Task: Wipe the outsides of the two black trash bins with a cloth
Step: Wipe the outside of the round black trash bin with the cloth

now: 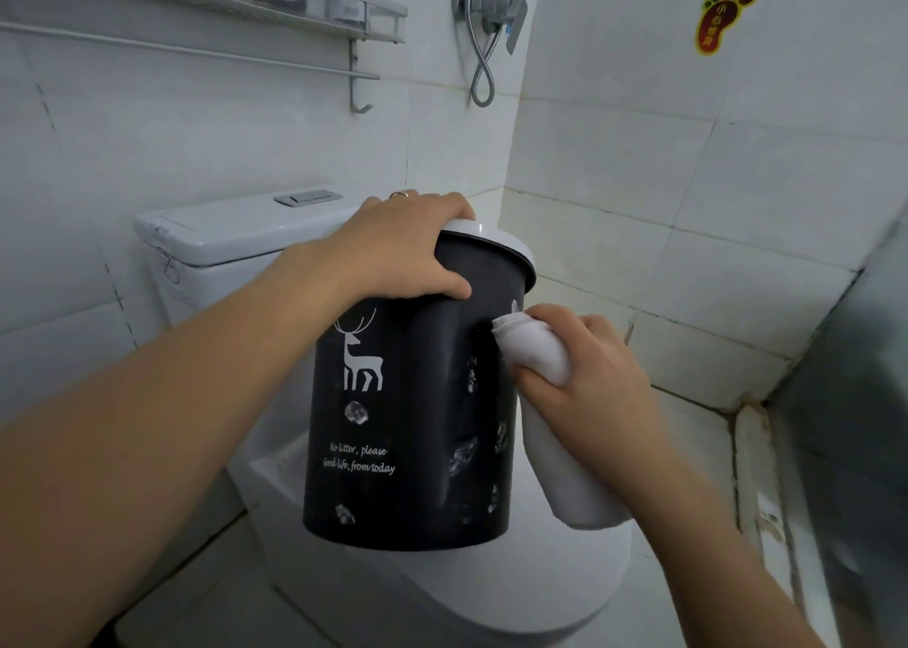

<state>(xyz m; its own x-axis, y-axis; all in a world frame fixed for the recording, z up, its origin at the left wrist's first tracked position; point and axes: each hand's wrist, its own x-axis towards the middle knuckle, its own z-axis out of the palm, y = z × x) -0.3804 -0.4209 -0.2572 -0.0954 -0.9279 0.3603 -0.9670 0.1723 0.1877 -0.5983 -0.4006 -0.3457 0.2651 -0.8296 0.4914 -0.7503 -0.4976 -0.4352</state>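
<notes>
A black trash bin (408, 431) with a white rim, a white deer print and white lettering stands tilted on the closed toilet lid (540, 578). My left hand (393, 249) grips its rim from above, thumb on the near side. My right hand (584, 367) holds a white cloth (540, 352) bunched at the bin's upper right side, pressed against the black wall. The cloth's loose end hangs down beside the bin. Only one bin is in view.
The white toilet tank (221, 234) stands behind the bin against a tiled wall. A metal shelf (314, 13) with bottles and a towel rail hang above left. A shower valve (491, 8) with its hose is at top centre. A tiled corner and a floor ledge lie right.
</notes>
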